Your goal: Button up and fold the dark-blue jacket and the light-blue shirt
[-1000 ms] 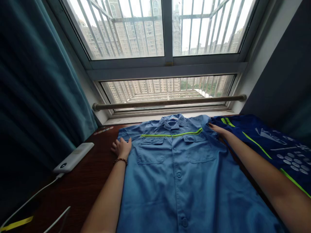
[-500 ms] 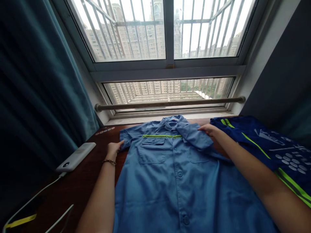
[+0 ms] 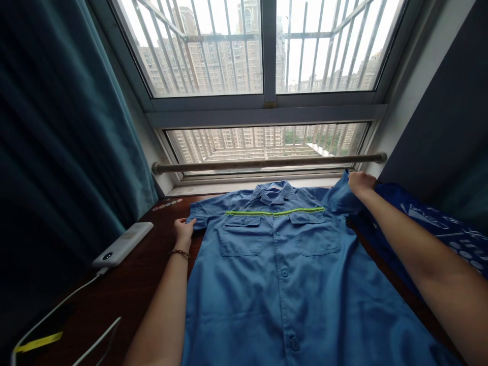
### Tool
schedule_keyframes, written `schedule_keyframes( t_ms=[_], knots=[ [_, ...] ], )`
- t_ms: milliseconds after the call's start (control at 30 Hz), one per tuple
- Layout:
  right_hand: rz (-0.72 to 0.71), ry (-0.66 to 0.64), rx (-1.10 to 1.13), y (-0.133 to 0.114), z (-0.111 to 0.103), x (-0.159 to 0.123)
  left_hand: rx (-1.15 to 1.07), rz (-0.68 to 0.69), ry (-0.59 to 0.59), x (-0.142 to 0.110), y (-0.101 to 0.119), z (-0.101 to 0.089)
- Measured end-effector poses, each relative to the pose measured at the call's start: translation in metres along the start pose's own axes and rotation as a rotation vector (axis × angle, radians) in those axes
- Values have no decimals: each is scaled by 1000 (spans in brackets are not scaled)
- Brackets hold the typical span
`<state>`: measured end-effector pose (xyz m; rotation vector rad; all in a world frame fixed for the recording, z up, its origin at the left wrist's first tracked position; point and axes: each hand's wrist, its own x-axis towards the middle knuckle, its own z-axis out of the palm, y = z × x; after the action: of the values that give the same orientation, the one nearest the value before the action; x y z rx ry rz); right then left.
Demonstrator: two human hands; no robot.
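Observation:
A blue short-sleeved button-up work shirt (image 3: 244,284) lies front side up on the dark wooden table (image 3: 152,284), its collar toward the window. Across its chest runs a yellow-green stripe above two flap pockets. My left hand (image 3: 184,230), with a beaded bracelet at the wrist, pinches the cuff of the sleeve on the left, low against the table. On the other side, my right hand (image 3: 362,182) is closed on the other sleeve's edge and holds it raised and stretched outward near the sill. Its fingertips are partly hidden.
A dark blue garment (image 3: 423,213) with white print lies at the right, partly behind my right arm. At the left are a white power bank (image 3: 124,245) with a white cable (image 3: 57,305) and a yellow strip (image 3: 40,342). A rail (image 3: 267,164) crosses the window; a curtain (image 3: 114,127) hangs left.
My right hand has moved right and up, pulling the sleeve outward, so the folded-over chest side is spread and its pocket and stripe show. My left hand keeps its pinch.

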<state>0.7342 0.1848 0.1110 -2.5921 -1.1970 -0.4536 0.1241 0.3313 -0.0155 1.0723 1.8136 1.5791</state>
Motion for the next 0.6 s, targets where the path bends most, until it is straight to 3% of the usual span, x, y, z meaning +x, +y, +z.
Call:
schedule_keyframes(
  t_ms=[67,133,200,267,367,500,600],
  knots=[
    [-140,-10,30,-25,-3,-15,-91,-4,-1,2,-1,2],
    [-345,-195,170,-50,-8,-27,-167,-13,10,4,0,3],
    [-553,-465,334,-67,-11,-33,-223,-30,27,4,1,3],
    [-645,-602,411,-73,-11,-33,-264,-45,39,4,1,3],
    [-579,-601,327,-61,-3,-29,-300,-55,45,2,-1,2],
    [-574,-783,29,-27,17,-48,-308,-65,47,0,-2,3],
    [-610,-592,-78,-8,27,-79,-295,-63,26,-3,1,5]
  ],
)
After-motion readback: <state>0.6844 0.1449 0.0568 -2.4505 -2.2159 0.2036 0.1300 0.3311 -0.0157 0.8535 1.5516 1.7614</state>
